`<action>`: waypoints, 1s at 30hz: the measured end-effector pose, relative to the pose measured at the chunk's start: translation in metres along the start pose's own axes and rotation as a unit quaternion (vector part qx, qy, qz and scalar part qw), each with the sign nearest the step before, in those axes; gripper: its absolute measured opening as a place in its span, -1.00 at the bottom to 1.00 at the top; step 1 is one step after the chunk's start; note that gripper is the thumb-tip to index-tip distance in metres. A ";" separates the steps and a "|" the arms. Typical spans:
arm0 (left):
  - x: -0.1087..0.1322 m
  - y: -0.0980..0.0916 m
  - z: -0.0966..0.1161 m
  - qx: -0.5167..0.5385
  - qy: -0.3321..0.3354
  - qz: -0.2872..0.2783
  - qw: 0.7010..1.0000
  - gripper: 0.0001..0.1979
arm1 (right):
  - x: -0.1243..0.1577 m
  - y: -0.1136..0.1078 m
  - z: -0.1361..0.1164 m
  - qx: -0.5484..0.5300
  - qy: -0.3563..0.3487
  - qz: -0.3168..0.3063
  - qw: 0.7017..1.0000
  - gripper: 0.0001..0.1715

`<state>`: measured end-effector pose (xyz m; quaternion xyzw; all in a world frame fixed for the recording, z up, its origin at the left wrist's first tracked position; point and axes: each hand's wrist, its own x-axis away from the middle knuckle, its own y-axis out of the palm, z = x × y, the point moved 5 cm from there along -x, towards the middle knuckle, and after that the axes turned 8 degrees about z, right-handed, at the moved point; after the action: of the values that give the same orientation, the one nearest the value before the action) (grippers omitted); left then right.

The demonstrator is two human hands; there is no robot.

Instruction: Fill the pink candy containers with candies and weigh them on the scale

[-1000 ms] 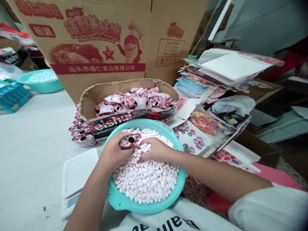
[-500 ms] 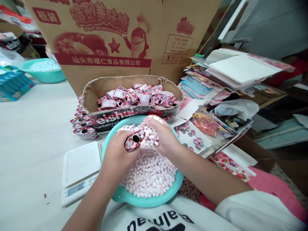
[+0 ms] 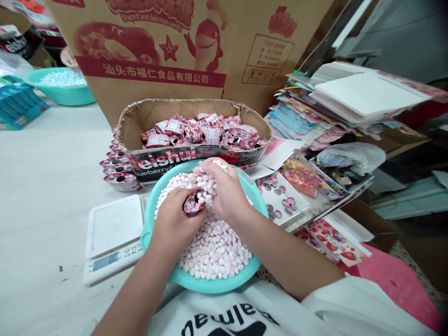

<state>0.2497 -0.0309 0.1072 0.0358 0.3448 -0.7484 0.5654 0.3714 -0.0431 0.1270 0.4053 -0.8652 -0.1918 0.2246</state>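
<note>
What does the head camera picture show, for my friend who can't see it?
The left hand holds a small red-and-white candy container over a round teal plastic bowl of small pink-and-white candies, while the right hand cups candies against its opening. Behind sits a cardboard tray of filled containers; a white kitchen scale lies left.

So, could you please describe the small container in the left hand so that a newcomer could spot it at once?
Start at the teal basin of pale pink candies in front of the person, below the torn cardboard tray. Above the candy heap, the left hand pinches a small red-and-white strawberry-print container, beside the right hand. Unlike its look-alikes in the tray or stacked left of it, it alone is held.
</note>
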 end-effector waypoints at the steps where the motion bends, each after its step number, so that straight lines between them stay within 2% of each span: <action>1: 0.000 0.001 0.000 -0.006 0.000 -0.004 1.000 -0.67 | 0.001 0.001 0.001 -0.003 -0.003 -0.006 1.000 -0.67; 8: -0.002 0.000 0.001 -0.002 -0.001 -0.017 1.000 -0.79 | 0.002 0.005 0.003 0.004 -0.049 -0.032 0.998 -0.71; 13: -0.002 -0.001 0.001 0.007 -0.027 -0.025 0.999 -0.82 | 0.013 0.013 0.000 0.049 -0.103 -0.094 0.989 -0.69; 16: -0.001 -0.003 -0.001 0.027 -0.041 -0.018 0.999 -0.81 | 0.018 0.002 -0.013 0.100 -0.160 -0.134 0.973 -0.68; 18: -0.001 -0.006 -0.003 0.038 -0.039 -0.005 0.999 -0.76 | 0.014 -0.019 -0.029 0.172 -0.241 -0.118 0.948 -0.67; 20: -0.001 -0.008 -0.004 0.039 -0.035 0.002 0.999 -0.74 | 0.002 -0.042 -0.037 0.312 -0.281 -0.106 0.902 -0.63; 21: 0.000 -0.008 -0.005 0.039 -0.031 -0.001 0.999 -0.74 | -0.006 -0.051 -0.034 0.415 -0.264 -0.124 0.862 -0.59; 24: 0.000 -0.007 -0.005 0.036 -0.018 -0.012 0.999 -0.71 | -0.021 -0.076 -0.009 0.650 -0.159 -0.235 0.705 -0.38; 26: 0.001 -0.007 -0.006 0.035 -0.019 -0.012 0.999 -0.63 | -0.018 -0.084 0.005 0.713 -0.124 -0.287 0.628 -0.24; 28: 0.002 -0.007 -0.007 0.031 -0.025 -0.010 0.999 -0.58 | -0.006 -0.083 0.012 0.740 -0.136 -0.311 0.581 -0.15; 29: 0.002 -0.007 -0.007 0.028 -0.023 -0.008 0.999 -0.57 | 0.000 -0.081 0.014 0.743 -0.150 -0.320 0.568 -0.13; 30: 0.002 -0.007 -0.006 0.025 -0.017 -0.007 0.999 -0.56 | 0.006 -0.078 0.014 0.737 -0.163 -0.326 0.569 -0.11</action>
<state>0.2407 -0.0285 0.1051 0.0347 0.3159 -0.7615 0.5649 0.4082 -0.0927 0.0773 0.6469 -0.5384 0.3896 -0.3741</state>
